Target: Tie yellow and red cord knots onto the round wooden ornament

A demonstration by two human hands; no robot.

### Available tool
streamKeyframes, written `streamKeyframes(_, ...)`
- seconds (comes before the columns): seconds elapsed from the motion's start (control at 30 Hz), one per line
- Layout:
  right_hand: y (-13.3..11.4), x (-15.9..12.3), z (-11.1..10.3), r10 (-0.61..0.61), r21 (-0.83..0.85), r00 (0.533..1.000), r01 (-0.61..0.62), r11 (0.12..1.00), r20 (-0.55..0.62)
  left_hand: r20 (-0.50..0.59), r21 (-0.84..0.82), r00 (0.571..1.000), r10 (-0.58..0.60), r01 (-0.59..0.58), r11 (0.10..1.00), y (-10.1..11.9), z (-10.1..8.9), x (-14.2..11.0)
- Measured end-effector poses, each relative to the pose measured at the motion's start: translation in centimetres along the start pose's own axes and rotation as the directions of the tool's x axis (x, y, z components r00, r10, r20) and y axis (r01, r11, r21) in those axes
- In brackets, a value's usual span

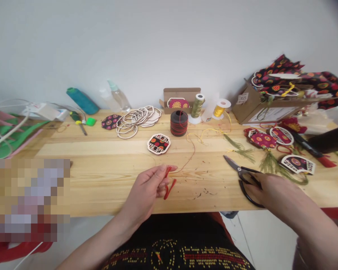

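Pale wood table (101, 150) supports the work: the left hand (150, 183) pinches a red cord (173, 183) between thumb and fingertips above the front edge, and the right hand (259, 185) curls on the handles of the scissors (233, 164). Thin thread (190, 161) appears to run from the cord back to the spool (179, 125); its slack could tangle with the nearby yellow thread (207, 131), and a weak pinch could let the cord slip.

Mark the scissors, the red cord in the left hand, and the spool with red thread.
scissors (239, 170): head view, on the pivot
red cord (169, 189): head view, on the piece hanging below the fingertips
spool (179, 124): head view, on the thread-wound middle
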State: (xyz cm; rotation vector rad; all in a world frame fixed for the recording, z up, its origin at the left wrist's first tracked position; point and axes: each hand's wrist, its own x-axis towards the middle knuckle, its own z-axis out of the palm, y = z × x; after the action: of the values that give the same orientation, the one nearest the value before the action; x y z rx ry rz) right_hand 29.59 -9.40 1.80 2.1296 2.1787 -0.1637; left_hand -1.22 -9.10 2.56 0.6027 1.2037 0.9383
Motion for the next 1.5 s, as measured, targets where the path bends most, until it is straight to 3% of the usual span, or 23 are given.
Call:
streamKeyframes(0.1, -1.6, 0.1, -0.8, 0.012, 0.102, 0.980, 0.008, 0.995, -0.196, 0.028, -0.032, 1.000, -0.002, 0.003, 0.999, 0.1, 0.0, -0.2)
streamKeyframes(0.17, -4.1, 0.2, -1.1, -0.012, 0.389, 0.961, 0.124, 0.913, -0.278, 0.045, -0.050, 0.999, -0.007, 0.009, 0.999, 0.3, 0.2, -0.4)
streamKeyframes(0.23, -7.1, 0.5, -1.0, -0.121, 0.718, 0.967, 0.249, 0.650, -0.226, 0.067, -0.066, 0.998, 0.004, 0.000, 0.998, 0.3, 0.3, -0.6)
streamKeyframes(0.3, -10.1, 0.9, -0.5, -0.159, 0.916, 0.981, 0.163, 0.367, -0.111, 0.097, -0.069, 0.995, 0.022, -0.015, 0.998, 0.3, 0.3, -0.7)
streamKeyframes(0.37, -12.5, 1.4, 0.3, -0.202, 0.990, 0.978, -0.014, 0.138, 0.043, 0.131, -0.058, 0.991, 0.032, -0.025, 0.998, 0.2, 0.3, -0.8)
streamKeyframes(0.47, -14.4, 1.8, 1.1, -0.229, 0.978, 0.960, -0.187, -0.093, 0.162, 0.179, -0.034, 0.982, 0.050, -0.044, 0.998, -0.1, 0.2, -0.9)
streamKeyframes(0.57, -14.9, 1.9, 1.2, -0.255, 0.962, 0.956, -0.196, -0.191, 0.144, 0.230, 0.005, 0.971, 0.072, -0.075, 0.997, -0.6, -0.1, -0.8)
streamKeyframes(0.77, -14.9, 1.7, 0.6, -0.340, 0.947, 0.938, -0.165, -0.276, 0.064, 0.295, 0.096, 0.951, 0.095, -0.128, 0.987, -1.4, -0.6, -0.7)
streamKeyframes(0.93, -14.5, 1.9, 0.6, -0.215, 0.998, 0.976, 0.010, -0.062, -0.023, 0.305, 0.062, 0.951, 0.048, -0.071, 0.996, -1.0, -0.1, -1.0)
streamKeyframes(1.0, -14.4, 2.0, 0.6, -0.202, 0.999, 0.978, 0.048, -0.019, -0.051, 0.297, 0.042, 0.955, 0.001, -0.014, 0.999, -0.6, 0.2, -1.1)
streamKeyframes(1.13, -14.4, 2.0, 0.6, -0.175, 0.997, 0.981, 0.078, -0.013, -0.079, 0.324, 0.054, 0.944, -0.062, 0.047, 0.997, -0.2, 0.5, -1.2)
streamKeyframes(1.5, -14.5, 1.9, 0.3, -0.164, 0.992, 0.979, 0.122, 0.017, -0.117, 0.271, 0.156, 0.962, -0.045, 0.002, 0.988, -0.5, 0.3, -0.8)
